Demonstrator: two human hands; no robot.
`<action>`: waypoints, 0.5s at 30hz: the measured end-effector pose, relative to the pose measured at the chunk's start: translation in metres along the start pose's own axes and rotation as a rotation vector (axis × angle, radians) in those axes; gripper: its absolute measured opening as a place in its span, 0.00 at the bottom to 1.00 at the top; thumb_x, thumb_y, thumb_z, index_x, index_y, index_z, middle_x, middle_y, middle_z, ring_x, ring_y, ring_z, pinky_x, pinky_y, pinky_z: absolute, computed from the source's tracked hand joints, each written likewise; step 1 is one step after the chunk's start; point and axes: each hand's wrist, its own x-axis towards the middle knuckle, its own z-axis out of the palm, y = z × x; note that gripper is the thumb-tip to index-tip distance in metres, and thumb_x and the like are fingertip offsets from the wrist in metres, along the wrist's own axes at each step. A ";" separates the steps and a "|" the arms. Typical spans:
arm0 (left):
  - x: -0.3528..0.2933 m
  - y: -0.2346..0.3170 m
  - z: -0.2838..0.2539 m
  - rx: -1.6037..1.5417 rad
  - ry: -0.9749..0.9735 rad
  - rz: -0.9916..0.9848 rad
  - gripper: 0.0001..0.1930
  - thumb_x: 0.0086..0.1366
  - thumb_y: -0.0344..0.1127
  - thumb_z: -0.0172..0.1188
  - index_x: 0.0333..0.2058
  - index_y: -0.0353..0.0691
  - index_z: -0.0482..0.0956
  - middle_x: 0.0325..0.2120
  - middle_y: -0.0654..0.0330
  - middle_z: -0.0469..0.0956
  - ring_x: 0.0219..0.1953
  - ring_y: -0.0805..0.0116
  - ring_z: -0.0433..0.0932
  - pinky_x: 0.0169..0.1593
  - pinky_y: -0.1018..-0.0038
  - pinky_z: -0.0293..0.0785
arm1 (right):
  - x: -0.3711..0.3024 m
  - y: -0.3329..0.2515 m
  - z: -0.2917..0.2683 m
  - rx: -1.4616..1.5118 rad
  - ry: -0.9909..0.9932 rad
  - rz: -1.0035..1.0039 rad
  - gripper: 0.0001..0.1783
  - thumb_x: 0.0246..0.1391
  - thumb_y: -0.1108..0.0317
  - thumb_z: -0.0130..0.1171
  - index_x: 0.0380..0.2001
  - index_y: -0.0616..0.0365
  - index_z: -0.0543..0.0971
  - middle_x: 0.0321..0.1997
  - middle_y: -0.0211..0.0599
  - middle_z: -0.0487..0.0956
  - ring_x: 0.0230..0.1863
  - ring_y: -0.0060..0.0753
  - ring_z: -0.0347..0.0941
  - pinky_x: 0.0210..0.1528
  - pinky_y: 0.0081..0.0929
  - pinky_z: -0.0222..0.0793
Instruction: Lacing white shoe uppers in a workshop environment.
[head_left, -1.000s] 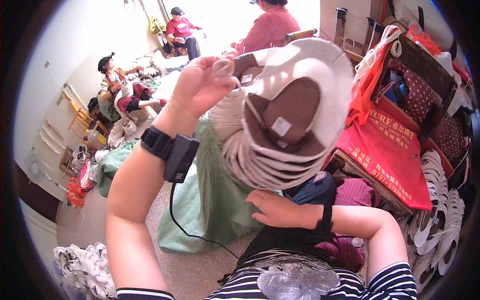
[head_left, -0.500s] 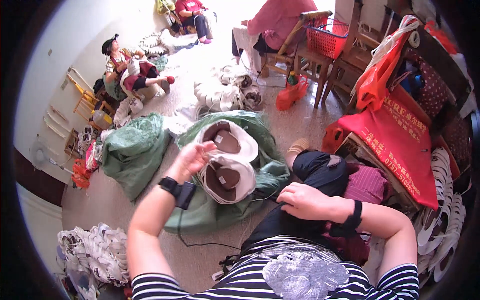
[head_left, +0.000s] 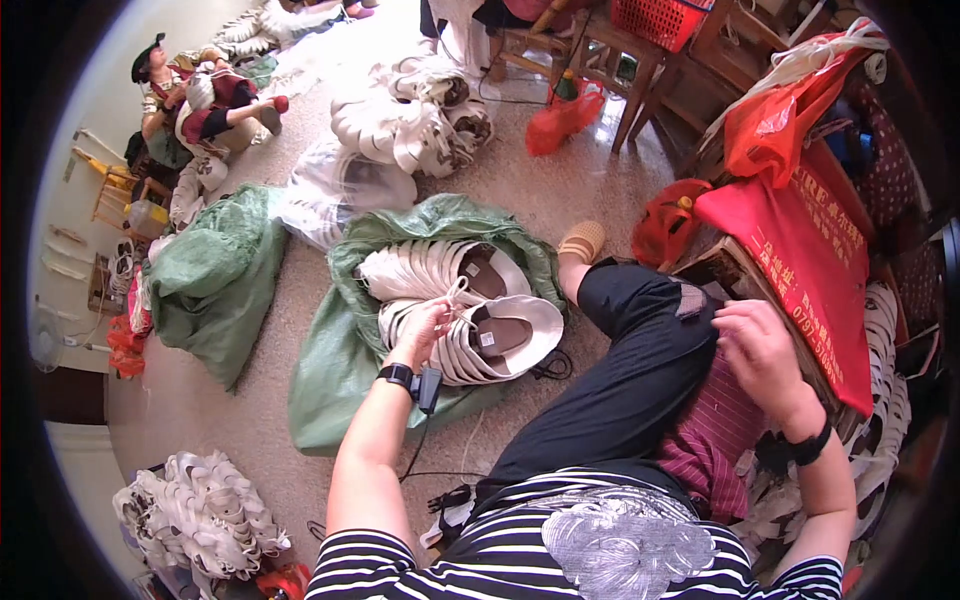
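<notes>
Two nested rows of white shoe uppers (head_left: 430, 270) with brown insides lie side by side in the mouth of a green woven sack (head_left: 345, 385). A pale cord (head_left: 457, 292) sticks up between the two rows. My left hand (head_left: 428, 328) pinches this cord at the near side of the uppers. My right hand (head_left: 760, 340) is raised by my right thigh, beside the red cloth (head_left: 805, 265), fingers bent loosely and apart, with nothing seen in it.
Another green sack (head_left: 225, 280) stands to the left. White upper bundles lie beyond (head_left: 400, 125) and at lower left (head_left: 205, 515). A red plastic bag (head_left: 565, 120) sits by wooden chairs. Further off, a person (head_left: 165, 110) sits working. A black cable (head_left: 415, 450) trails from my left wrist.
The view has tilted downward. The upper stacks have tipped over, so their rows now show lengthwise. My left hand has closed on the cord; my right hand has lifted from my lap toward the right.
</notes>
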 end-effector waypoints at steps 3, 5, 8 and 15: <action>0.006 -0.019 -0.017 0.014 0.061 -0.018 0.16 0.67 0.31 0.48 0.52 0.38 0.73 0.40 0.62 0.79 0.37 0.74 0.79 0.35 0.81 0.71 | -0.018 0.017 -0.013 -0.027 0.033 0.163 0.13 0.46 0.81 0.59 0.38 0.63 0.77 0.42 0.45 0.77 0.48 0.47 0.73 0.53 0.38 0.68; 0.007 -0.026 -0.015 0.047 0.095 -0.029 0.16 0.67 0.31 0.48 0.53 0.37 0.73 0.39 0.61 0.80 0.33 0.75 0.79 0.32 0.84 0.70 | -0.035 0.031 -0.013 -0.024 0.052 0.261 0.10 0.51 0.80 0.56 0.38 0.64 0.77 0.43 0.45 0.76 0.49 0.44 0.71 0.55 0.35 0.66; 0.003 -0.024 0.003 0.085 0.127 -0.002 0.16 0.67 0.33 0.49 0.51 0.36 0.74 0.37 0.63 0.80 0.33 0.78 0.79 0.31 0.85 0.68 | -0.054 0.044 0.002 0.063 0.126 0.385 0.10 0.55 0.78 0.51 0.40 0.63 0.77 0.45 0.44 0.76 0.51 0.42 0.70 0.57 0.33 0.63; 0.008 -0.027 0.008 0.563 0.126 0.122 0.10 0.64 0.37 0.58 0.30 0.36 0.81 0.22 0.66 0.78 0.27 0.80 0.71 0.32 0.79 0.68 | -0.050 0.042 0.009 0.107 0.201 0.371 0.10 0.56 0.76 0.50 0.40 0.63 0.77 0.44 0.43 0.76 0.49 0.41 0.70 0.56 0.32 0.64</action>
